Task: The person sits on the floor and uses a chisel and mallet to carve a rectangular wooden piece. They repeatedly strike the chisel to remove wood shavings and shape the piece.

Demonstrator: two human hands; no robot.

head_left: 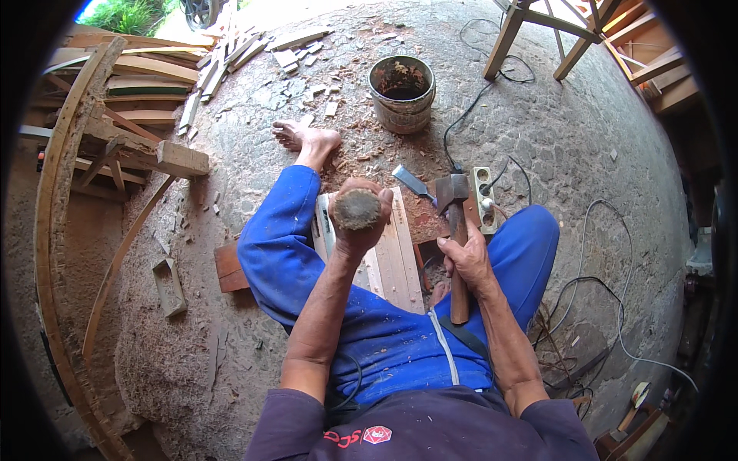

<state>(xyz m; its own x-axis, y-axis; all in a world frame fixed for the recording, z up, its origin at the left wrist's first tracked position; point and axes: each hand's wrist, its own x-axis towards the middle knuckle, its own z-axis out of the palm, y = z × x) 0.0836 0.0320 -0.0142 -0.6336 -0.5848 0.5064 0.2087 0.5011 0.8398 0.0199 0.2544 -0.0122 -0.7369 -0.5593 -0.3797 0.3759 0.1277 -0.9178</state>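
My left hand (361, 234) is closed around a round wooden piece (358, 209), seen end-on, with a rough, worn face; its length is hidden. It is raised over pale wooden boards (398, 250) lying between my legs. My right hand (470, 261) grips the wooden handle of a hammer (459, 288), whose dark metal head (452, 188) points away from me. Just left of that head, a broad-bladed chisel (411, 181) rests with its blade toward the far left; part of its bluish handle is covered by the hammer head.
Beyond the boards stands a dirty bucket (403, 107). A white power strip (484, 200) with cables lies right of the hammer. Wood offcuts (288, 58) and shavings litter the floor. Curved timber (58, 177) rises at left; a wooden stand (507, 38) is at far right.
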